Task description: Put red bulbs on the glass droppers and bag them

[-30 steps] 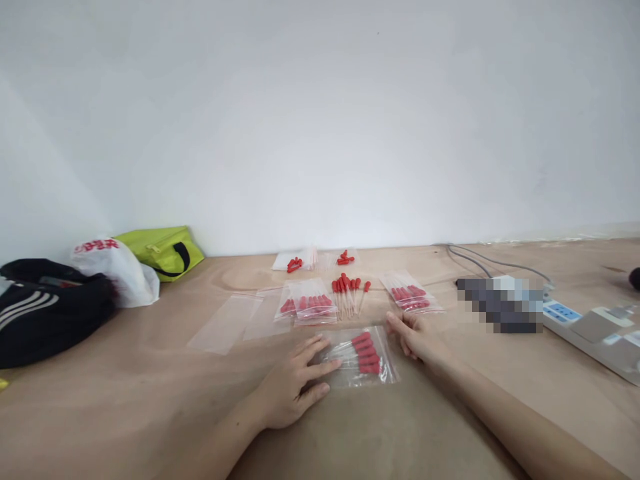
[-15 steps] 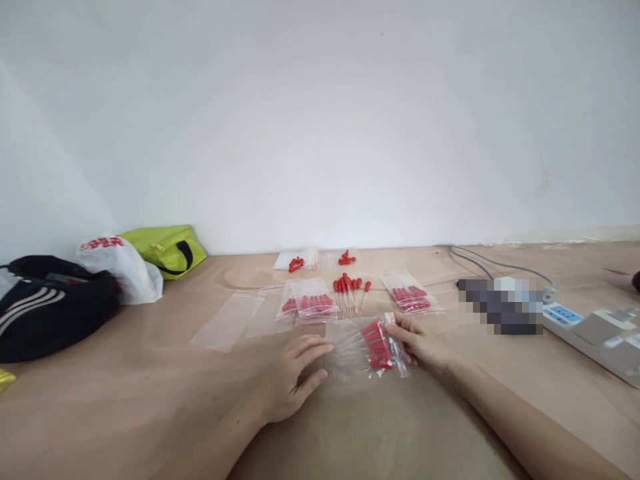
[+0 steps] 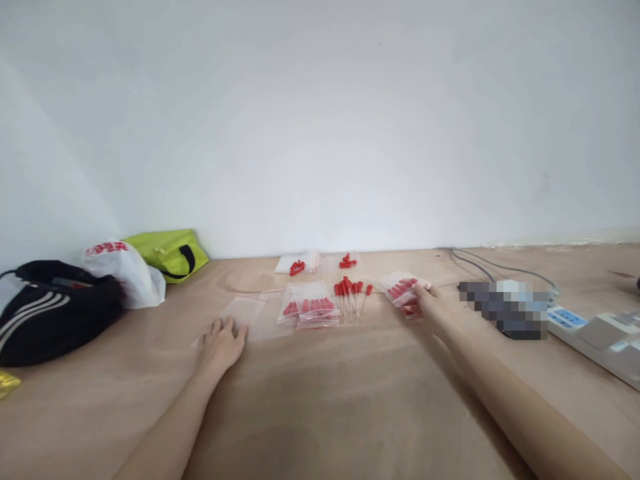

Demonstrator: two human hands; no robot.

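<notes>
My left hand [image 3: 223, 345] lies with its fingers spread on a flat clear zip bag [image 3: 246, 307]. A second clear bag [image 3: 270, 327] lies beside it. On the right, my right hand [image 3: 433, 303] pinches the edge of a zip bag of red-bulbed droppers [image 3: 397, 288], held over another filled bag [image 3: 413, 311] that is partly hidden. Loose droppers with red bulbs [image 3: 349, 288] lie in a bunch at the middle, thin stems toward me. Left of them, filled zip bags [image 3: 315, 310] overlap in a pile.
Against the wall, red bulbs rest on bags [image 3: 285, 263], with another red cluster [image 3: 347, 261] beside them. A black bag [image 3: 55, 320], a white plastic bag [image 3: 120, 273] and a green bag [image 3: 167, 250] stand left. A power strip [image 3: 590, 337] and cable [image 3: 500, 265] lie right.
My right hand has carried the filled dropper bag from the front middle to the filled bag at the right. My left hand has moved left onto the flat clear bag.
</notes>
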